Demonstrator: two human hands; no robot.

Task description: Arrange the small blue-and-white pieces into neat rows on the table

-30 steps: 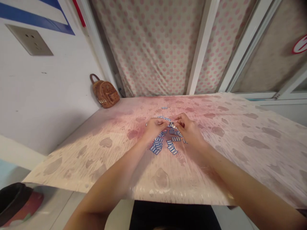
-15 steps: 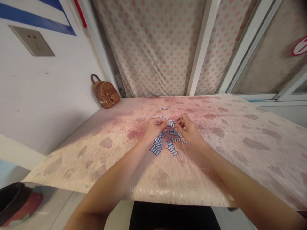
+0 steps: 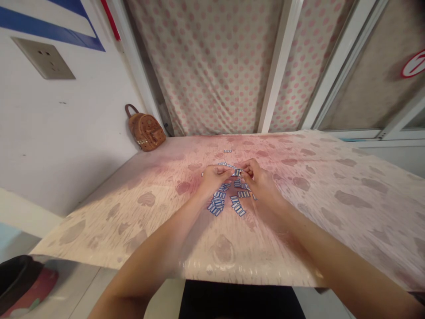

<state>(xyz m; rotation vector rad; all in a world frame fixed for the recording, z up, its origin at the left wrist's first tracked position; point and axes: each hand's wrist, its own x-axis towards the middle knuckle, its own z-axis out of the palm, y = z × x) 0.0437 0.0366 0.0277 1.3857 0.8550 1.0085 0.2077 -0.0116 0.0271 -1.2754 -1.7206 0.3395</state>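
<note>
Between my fingertips, above the middle of the table, is a small white piece with blue edges (image 3: pixel 237 172). My left hand (image 3: pixel 213 178) pinches its left end with thumb and fingers. At the other end, my right hand (image 3: pixel 259 179) is closed on it with thumb and forefinger. Below and around my hands, several similar blue-and-white striped pieces (image 3: pixel 217 204) lie scattered, some overlapping. Their exact kind is too small to make out. A short striped piece (image 3: pixel 227 151) lies apart, farther back. My hands partly hide the scattered pieces.
The table (image 3: pixel 146 221) has a pinkish cloth with leaf-like prints. A small brown backpack-shaped bag (image 3: pixel 148 130) sits at its back left corner by the wall. Dotted curtains (image 3: pixel 212 66) hang behind. A dark-rimmed red container (image 3: pixel 28 283) stands on the floor at lower left.
My fingers have shifted slightly on the held piece, which is turned a little. The scattered pieces lie as before, and the camera view has moved slightly.
</note>
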